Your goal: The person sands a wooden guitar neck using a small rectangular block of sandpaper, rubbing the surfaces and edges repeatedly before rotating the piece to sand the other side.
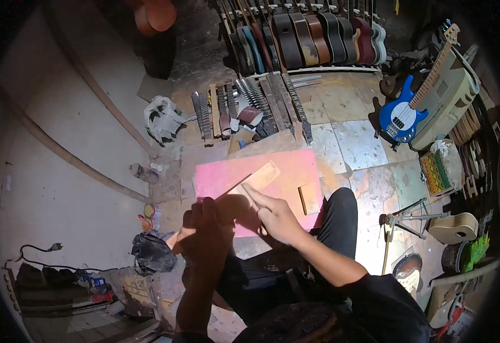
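Note:
A flat, pale strip of wood (267,174) slants over a pink board (210,176) in front of me, with a thin dark edge along its left side. My left hand (204,223) is closed round the strip's near end; deep shadow covers its fingers. My right hand (276,217) is at the strip's right side, the index finger stretched along its face and the other fingers curled. Whatever lies beneath those curled fingers is hidden. To the right, a small wooden block (312,200) with a dark side rests on the pink board.
Several guitar necks (261,106) lie beyond the board, below a rack of guitar bodies (313,40). A blue bass guitar (401,117) leans at the right. Near my right knee (341,211) stands a metal stand (407,220). Cans (151,211) and a black bag (154,251) sit left.

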Motion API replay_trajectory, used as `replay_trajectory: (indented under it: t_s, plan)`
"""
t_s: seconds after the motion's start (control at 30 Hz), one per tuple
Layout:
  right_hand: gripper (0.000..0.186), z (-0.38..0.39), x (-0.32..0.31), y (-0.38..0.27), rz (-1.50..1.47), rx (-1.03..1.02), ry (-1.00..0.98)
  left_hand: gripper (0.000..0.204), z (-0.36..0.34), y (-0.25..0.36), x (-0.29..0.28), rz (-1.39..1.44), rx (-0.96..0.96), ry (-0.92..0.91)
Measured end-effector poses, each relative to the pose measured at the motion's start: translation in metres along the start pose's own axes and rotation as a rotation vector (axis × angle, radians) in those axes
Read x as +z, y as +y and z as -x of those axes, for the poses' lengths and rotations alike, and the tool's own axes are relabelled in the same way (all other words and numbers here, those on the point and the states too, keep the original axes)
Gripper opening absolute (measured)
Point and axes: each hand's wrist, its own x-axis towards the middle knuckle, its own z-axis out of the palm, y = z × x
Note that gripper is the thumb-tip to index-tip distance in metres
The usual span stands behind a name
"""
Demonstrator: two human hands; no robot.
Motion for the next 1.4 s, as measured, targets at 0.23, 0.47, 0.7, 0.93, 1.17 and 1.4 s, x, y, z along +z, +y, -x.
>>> replay_trajectory:
  t_s: [0.23,0.47,0.7,0.93,1.17,1.4]
  plan:
    - [0.067,0.002,0.001,0.005,-0.031,0.018,0.009,0.044,0.005,-0.004,0.012,-0.006,-0.004,0.02]
    - [0.071,0.003,-0.001,0.002,0.129,-0.054,0.055,0.042,-0.002,0.002,0.006,0.057,0.015,-0.012]
    - [0.069,0.005,-0.003,-0.004,0.069,0.01,0.045,0.039,0.0,0.008,0.005,0.061,0.038,-0.027]
    - [0.067,0.009,-0.005,-0.02,-0.182,0.038,-0.011,0.035,-0.001,0.008,0.005,0.043,0.044,0.012]
    - [0.066,0.002,-0.007,-0.02,0.13,-0.18,0.031,0.034,0.0,0.001,0.005,0.041,0.047,-0.044]
    - [0.069,-0.007,-0.015,-0.016,0.258,-0.027,0.053,0.022,-0.012,0.009,0.02,-0.054,0.025,0.023]
